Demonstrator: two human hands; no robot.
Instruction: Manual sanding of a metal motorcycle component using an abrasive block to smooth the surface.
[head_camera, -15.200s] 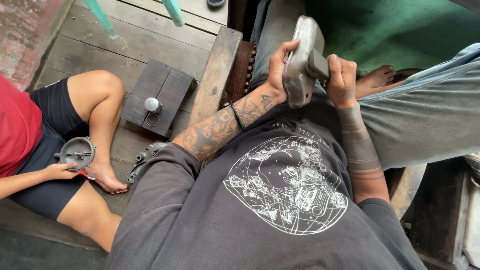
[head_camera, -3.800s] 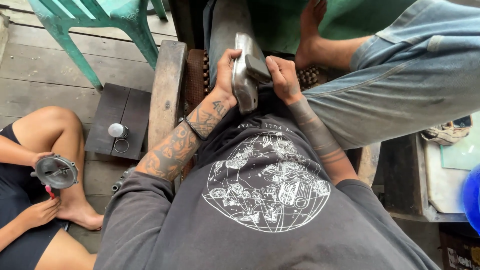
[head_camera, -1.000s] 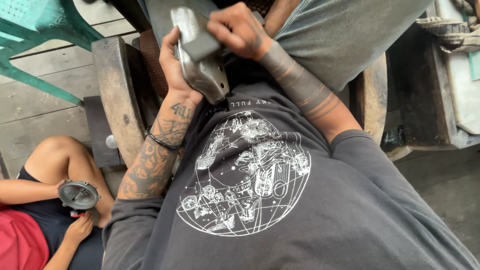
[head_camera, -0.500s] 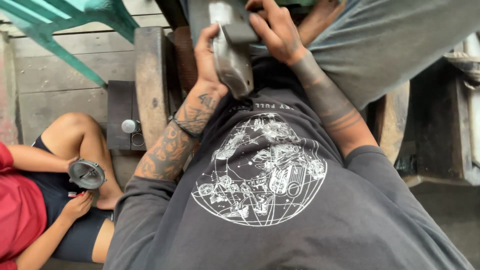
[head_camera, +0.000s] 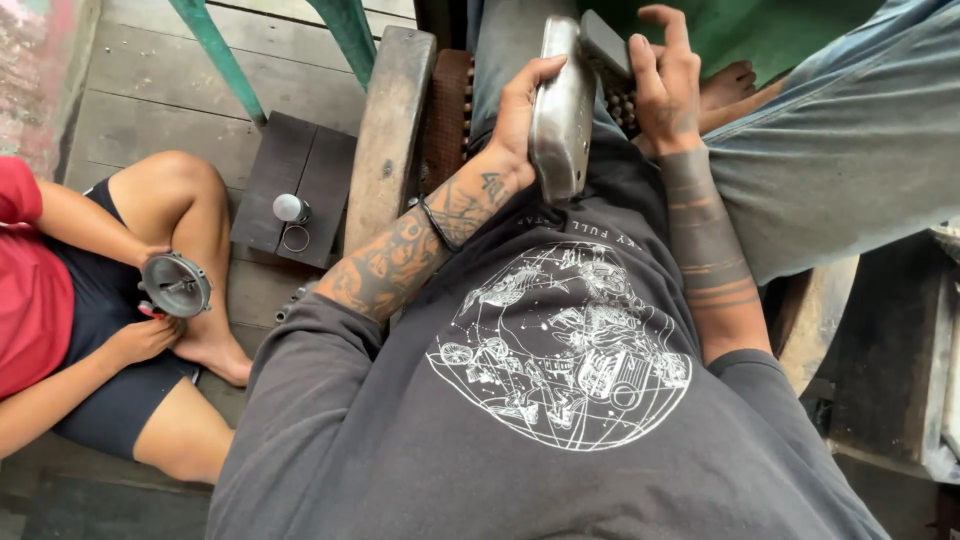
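I hold a long, curved grey metal casing (head_camera: 562, 105) upright against my lap. My left hand (head_camera: 520, 115) wraps its left edge, thumb along the side. A dark grey rectangular block (head_camera: 606, 45) lies against the casing's upper right face, pressed there by the fingers of my right hand (head_camera: 668, 85). Both forearms come out of my dark printed shirt (head_camera: 540, 380).
A wooden beam (head_camera: 385, 130) runs beside my left arm. On a dark wooden block (head_camera: 300, 180) sit a small round metal cap (head_camera: 290, 208) and a ring. A person in red (head_camera: 30, 290) sits at left holding a round metal part (head_camera: 176, 285). Green chair legs (head_camera: 215, 55) stand above.
The view has swung as my head moved. The casing stays in both hands, and my right hand keeps working the block on its upper face. The seated person still holds the round part.
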